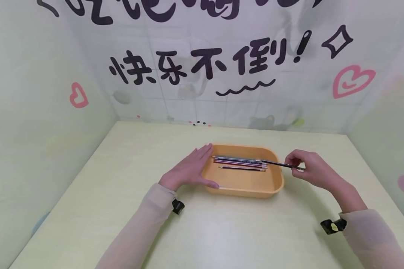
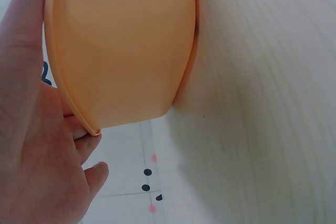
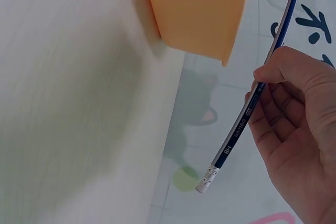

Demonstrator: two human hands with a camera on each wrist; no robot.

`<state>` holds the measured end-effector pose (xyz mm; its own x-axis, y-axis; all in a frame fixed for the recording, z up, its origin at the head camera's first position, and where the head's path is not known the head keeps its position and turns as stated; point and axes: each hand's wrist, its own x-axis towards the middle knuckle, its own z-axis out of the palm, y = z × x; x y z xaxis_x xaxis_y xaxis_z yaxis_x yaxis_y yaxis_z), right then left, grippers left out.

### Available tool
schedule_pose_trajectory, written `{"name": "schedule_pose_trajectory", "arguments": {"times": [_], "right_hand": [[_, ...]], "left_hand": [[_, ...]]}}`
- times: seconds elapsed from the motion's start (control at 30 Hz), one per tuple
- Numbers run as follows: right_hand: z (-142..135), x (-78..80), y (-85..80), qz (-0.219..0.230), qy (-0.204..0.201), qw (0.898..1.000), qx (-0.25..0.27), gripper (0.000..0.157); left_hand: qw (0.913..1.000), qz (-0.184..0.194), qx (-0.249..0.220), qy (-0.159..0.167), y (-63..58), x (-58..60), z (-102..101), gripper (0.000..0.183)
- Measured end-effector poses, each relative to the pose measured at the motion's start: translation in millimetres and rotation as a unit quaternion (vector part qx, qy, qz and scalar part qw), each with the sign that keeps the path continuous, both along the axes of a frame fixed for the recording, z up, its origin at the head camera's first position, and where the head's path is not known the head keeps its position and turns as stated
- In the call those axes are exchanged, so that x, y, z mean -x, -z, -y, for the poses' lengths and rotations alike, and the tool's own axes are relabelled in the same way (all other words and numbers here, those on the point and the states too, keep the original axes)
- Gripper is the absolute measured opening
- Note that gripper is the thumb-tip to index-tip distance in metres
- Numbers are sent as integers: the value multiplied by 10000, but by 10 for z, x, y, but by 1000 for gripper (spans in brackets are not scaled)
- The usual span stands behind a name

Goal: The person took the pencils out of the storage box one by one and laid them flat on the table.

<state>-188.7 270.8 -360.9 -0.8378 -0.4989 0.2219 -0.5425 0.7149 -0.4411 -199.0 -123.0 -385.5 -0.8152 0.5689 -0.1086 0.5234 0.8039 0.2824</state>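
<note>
An orange plastic tray stands on the table with several pencils lying side by side in its far half. One dark pencil lies a little apart, nearer the tray's front. My left hand rests spread over the tray's left end, thumb at the near rim, straight fingers at the far corner. My right hand pinches a dark pencil with a silver stripe between thumb and fingers, just beyond the right rim. That pencil slants over the rim, its eraser end pointing away from the tray.
The pale wooden table meets a white back wall covering with large black lettering. Similar sheets close off the left and right sides. Each wrist carries a small black camera mount.
</note>
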Motion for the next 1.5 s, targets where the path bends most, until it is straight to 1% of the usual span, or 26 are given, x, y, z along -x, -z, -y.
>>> {"name": "schedule_pose_trajectory", "arguments": {"times": [0.07,0.2,0.4,0.5,0.63,0.73,0.9,1.2,1.37,1.5], "right_hand": [[-31,5,25,13,5,10000,10,28],[-81,27,57,-117,46,9999,25,31],[-172,86,74,-144,145,9998,-43,27],[-242,108,79,-343,230,9991,-100,31],[-344,140,91,-632,216,9977,-113,34],[-400,168,112,-714,190,9972,-84,34],[-485,199,145,-790,280,9965,-50,35],[-651,251,192,-605,458,9967,-279,31],[-697,267,190,-268,624,9967,-437,28],[-724,274,201,-63,707,9962,-512,25]], "left_hand": [[10000,29,23,12,1,1,4,131],[10000,40,39,28,3,-4,16,131],[9999,-15,101,-35,15,3,25,131],[10000,14,26,-10,23,12,12,131],[10000,16,13,21,13,9,-16,131],[9999,-54,119,18,0,10,-14,131],[9998,-95,181,39,-13,20,-12,131],[9999,39,120,1,-21,1,-16,132],[10000,37,4,-15,-9,-13,-2,133],[10000,30,9,1,-31,-15,-6,132]]}}
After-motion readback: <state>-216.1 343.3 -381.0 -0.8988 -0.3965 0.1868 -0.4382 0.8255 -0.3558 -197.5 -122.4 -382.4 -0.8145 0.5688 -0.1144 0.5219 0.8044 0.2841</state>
